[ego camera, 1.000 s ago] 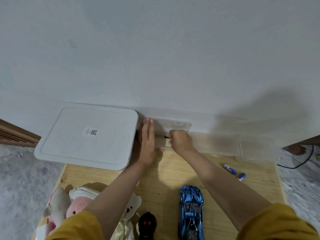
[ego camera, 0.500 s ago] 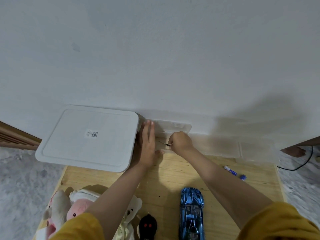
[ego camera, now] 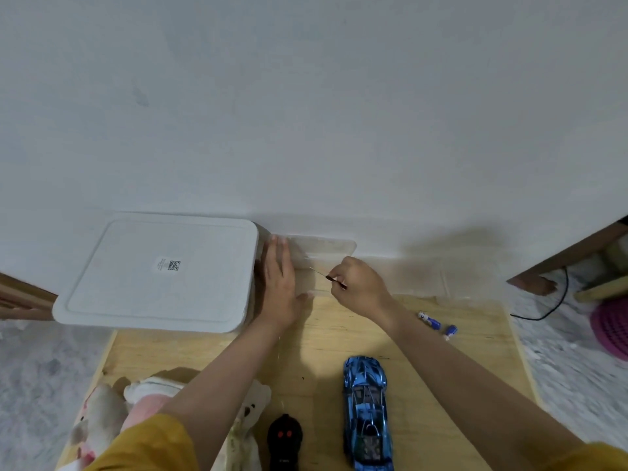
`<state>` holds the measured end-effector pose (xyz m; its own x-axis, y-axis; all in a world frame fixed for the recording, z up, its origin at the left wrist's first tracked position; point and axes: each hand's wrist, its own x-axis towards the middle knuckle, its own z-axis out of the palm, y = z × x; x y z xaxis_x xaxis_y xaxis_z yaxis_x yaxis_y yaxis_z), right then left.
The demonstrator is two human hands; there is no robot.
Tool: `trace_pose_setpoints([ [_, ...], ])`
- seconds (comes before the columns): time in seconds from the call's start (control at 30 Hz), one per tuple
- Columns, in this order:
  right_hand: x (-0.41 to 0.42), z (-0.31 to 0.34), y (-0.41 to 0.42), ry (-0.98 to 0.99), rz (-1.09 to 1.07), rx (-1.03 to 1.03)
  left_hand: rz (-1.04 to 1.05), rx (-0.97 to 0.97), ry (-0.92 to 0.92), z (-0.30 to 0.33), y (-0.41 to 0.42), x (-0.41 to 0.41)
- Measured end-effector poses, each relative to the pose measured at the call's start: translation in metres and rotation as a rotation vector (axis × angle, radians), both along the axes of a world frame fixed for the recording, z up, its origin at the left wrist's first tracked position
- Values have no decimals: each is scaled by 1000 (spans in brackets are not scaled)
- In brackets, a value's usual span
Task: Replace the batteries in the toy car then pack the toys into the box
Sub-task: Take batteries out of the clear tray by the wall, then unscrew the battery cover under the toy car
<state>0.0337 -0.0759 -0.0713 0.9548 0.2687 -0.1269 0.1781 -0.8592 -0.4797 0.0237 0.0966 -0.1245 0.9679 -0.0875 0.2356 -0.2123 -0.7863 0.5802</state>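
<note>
A shiny blue toy car lies on the wooden table near the front edge. Two blue batteries rest at the right. A black remote sits left of the car. My right hand pinches a small thin screwdriver above a clear plastic case against the wall. My left hand lies flat, fingers together, between that case and the white lidded box.
Plush toys in pink and white lie at the table's front left, partly under my left arm. A pink basket and a black cable are on the floor at the right. The wall rises right behind the table.
My right hand has drawn the small screwdriver up and back out of the clear case. The left hand has stayed flat beside the box.
</note>
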Motion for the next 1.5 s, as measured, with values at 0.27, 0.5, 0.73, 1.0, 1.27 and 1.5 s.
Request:
trace_pose_setpoints([
  [0.27, -43, 0, -19, -30, -133, 123, 27, 196, 256, 26, -10, -24],
  [0.5, -70, 0, -42, -82, -182, 161, 179, 376, 304, 37, -34, -47],
  [0.73, -110, -8, -92, -55, -231, 278, 209, 302, 427, 37, -90, -111],
  [1.0, -169, -37, -135, 12, -259, 335, 194, 311, 676, 28, -149, -183],
  [1.27, -194, -46, -152, 44, -269, 372, 245, 294, 683, 26, -163, -195],
  [1.5, -198, -44, -151, 143, -455, 640, 220, -124, 517, 36, -161, -190],
])
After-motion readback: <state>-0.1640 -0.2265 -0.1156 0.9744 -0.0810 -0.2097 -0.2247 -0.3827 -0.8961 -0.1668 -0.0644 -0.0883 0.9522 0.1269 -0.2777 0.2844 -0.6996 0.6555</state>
